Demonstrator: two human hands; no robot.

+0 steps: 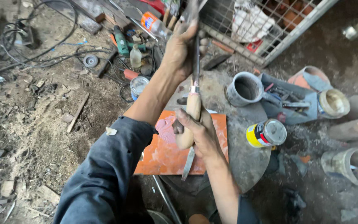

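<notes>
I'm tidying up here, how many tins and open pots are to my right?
4: a grey pot by the mesh, a cream tub beside the tools, a yellow tin lying sideways, and a dirty tub lower right. Others may be hidden.

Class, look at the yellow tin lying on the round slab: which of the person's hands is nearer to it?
Right. The right hand, gripping a wooden handle, is just left of the yellow tin. The left hand is farther, raised up and to the tin's left, holding the tool's metal shaft.
</notes>
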